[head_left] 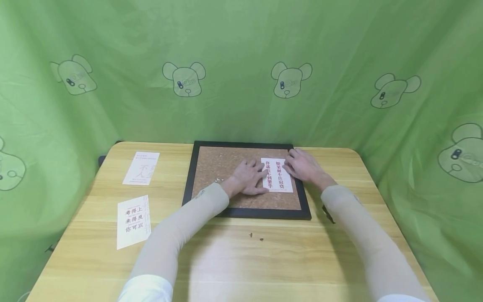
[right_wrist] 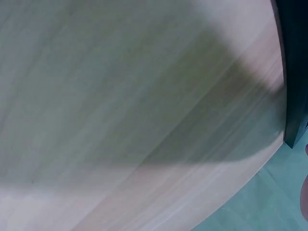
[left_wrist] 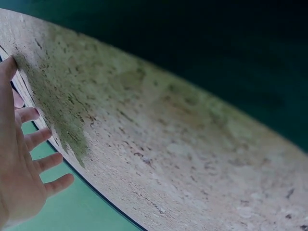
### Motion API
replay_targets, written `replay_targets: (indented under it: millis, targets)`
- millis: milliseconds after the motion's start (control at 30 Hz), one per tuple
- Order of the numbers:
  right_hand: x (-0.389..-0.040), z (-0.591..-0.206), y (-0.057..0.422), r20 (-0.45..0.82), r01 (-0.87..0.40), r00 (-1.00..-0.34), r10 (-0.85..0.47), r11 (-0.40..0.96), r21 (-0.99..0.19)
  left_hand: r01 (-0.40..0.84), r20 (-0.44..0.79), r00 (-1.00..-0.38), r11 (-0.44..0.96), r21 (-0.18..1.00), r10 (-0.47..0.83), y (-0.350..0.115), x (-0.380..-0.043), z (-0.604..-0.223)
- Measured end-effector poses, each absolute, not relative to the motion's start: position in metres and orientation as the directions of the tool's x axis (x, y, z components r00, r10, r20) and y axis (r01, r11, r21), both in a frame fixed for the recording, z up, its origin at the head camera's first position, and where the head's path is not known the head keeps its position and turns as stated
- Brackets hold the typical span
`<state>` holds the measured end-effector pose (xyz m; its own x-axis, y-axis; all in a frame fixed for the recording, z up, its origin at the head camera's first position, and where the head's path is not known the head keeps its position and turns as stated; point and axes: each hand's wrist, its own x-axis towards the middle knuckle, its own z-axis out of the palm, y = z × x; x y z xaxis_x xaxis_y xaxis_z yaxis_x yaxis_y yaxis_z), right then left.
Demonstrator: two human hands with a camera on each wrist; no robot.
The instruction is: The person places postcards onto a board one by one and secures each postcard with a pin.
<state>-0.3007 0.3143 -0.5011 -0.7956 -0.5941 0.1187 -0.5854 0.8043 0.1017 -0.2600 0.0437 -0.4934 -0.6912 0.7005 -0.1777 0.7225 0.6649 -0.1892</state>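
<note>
A white card with red characters (head_left: 281, 178) lies on the right part of a cork board (head_left: 215, 163) with a black frame. My left hand (head_left: 247, 178) rests on the cork, its fingertips and thumb touching the card's left edge. In the left wrist view the fingers of that hand (left_wrist: 21, 168) are spread and fairly straight. At the card's upper right edge my right hand (head_left: 303, 165) touches it with bent fingers, across the frame's right side. Whether those fingertips pinch anything is hidden. Only a sliver of finger (right_wrist: 304, 197) shows in the right wrist view.
To the left on the wooden table (head_left: 226, 260) lie a pale printed card (head_left: 141, 161) and a card with dark red characters (head_left: 133, 220). Two tiny dark pieces (head_left: 250, 235) sit in front of the board. Green curtains (head_left: 241, 113) surround the table.
</note>
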Motion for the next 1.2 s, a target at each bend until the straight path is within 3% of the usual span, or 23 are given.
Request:
replay_targets:
  millis: [767, 1200]
  targets:
    - [-0.294, -0.505, 0.317, 0.14, -0.599, -0.784, -0.605, 0.796, 0.086, 0.723, -0.178, -0.691, 0.664, -0.191, 0.701, 0.044, -0.257, -0.491]
    - [-0.284, -0.498, 0.318, 0.105, -0.569, -0.817, -0.567, 0.822, 0.003, 0.725, -0.172, -0.688, 0.66, -0.196, 0.705, 0.044, -0.257, -0.491]
